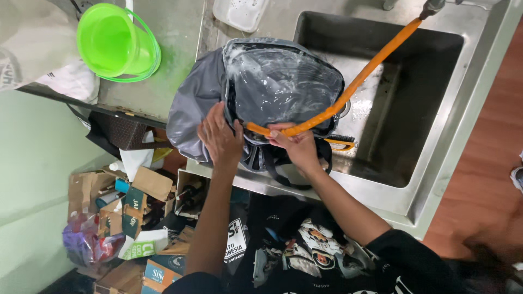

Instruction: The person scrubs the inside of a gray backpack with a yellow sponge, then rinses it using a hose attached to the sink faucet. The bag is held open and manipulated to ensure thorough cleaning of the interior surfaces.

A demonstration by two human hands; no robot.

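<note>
While the wet grey backpack rests on the front-left corner of the steel sink, half over the basin and half over the counter, both hands sit at its near edge. Flat and spread, the left hand presses on the backpack's near left side, gripping nothing. Curled tight, the right hand grasps the end of the orange hose against the backpack's near right side. From that hand the hose's long axis slants up and right across the backpack and basin toward the far edge, where its top is cut off. Just right of the backpack lies a brush, partly hidden. Left of the backpack stands a green bucket. Straps under the hands are hard to make out.
</note>
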